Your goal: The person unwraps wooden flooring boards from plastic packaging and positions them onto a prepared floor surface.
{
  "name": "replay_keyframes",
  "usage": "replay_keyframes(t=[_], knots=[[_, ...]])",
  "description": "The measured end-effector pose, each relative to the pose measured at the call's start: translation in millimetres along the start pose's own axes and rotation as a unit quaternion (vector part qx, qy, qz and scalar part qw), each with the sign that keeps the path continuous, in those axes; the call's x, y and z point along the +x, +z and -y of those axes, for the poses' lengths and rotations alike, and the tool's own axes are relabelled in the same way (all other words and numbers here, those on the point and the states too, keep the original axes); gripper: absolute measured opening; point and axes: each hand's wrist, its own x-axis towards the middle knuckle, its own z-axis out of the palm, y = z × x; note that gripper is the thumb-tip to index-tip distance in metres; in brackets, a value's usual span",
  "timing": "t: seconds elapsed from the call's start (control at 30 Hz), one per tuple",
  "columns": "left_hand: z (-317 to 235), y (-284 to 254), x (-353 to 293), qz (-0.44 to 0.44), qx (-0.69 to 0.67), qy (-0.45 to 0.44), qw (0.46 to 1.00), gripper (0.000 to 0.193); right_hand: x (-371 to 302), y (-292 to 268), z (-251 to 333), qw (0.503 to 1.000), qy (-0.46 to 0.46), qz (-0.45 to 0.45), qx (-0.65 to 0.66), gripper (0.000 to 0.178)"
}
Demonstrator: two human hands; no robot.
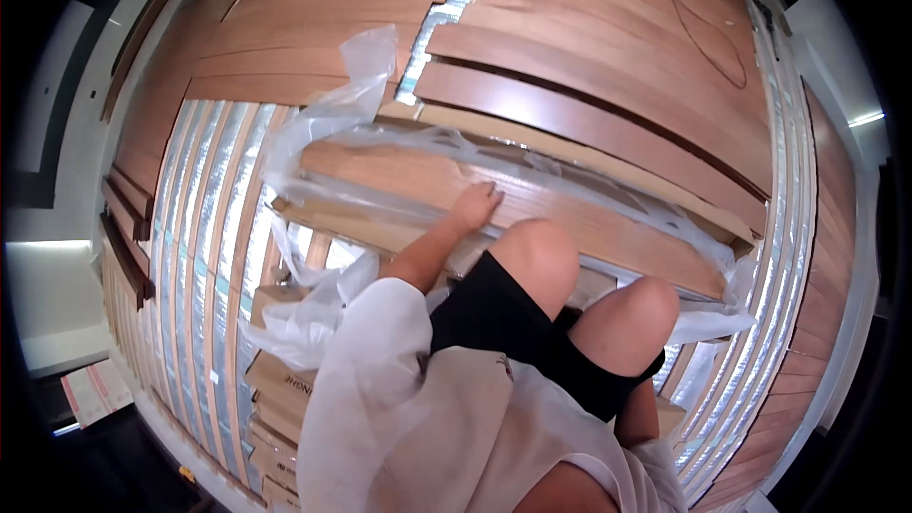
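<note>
Wooden plank (570, 212) under left hand (479, 204), in open carton (347, 224).

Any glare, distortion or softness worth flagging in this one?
Head view: glare on the silver foil and a pale sheen along the reddish plank; head view: strong fisheye bend in the floor edges, with black corners; head view: the left hand looks slightly soft but its outline reads, while the right hand is hidden.

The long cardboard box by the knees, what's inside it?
Inside the box is a brown wooden plank with clear plastic around it, the left hand on top. Whatever lies beneath the plank is covered, so I can't tell.
</note>
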Motion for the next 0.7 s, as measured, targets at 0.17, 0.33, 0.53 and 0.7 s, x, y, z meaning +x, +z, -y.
replay_keyframes(t=[0.17, 0.33, 0.53, 0.7], knots=[[-37, 1, 30, 0.095, 0.061, 0.032, 0.993, 0.082, -19, -9, 1, 0.998, 0.057, 0.008, 0.013, 0.054], [-41, 8, 30, 0.083, 0.173, 0.033, 0.981, 0.059, -25, -7, 7, 0.996, 0.084, 0.026, 0.029, 0.052], [-41, 12, 33, 0.102, 0.179, 0.021, 0.978, 0.063, -20, -7, 5, 0.993, 0.099, 0.047, 0.033, 0.05], [-33, 25, 35, 0.079, 0.185, 0.035, 0.979, 0.073, -15, -10, 3, 0.992, 0.096, 0.064, 0.04, 0.048]])
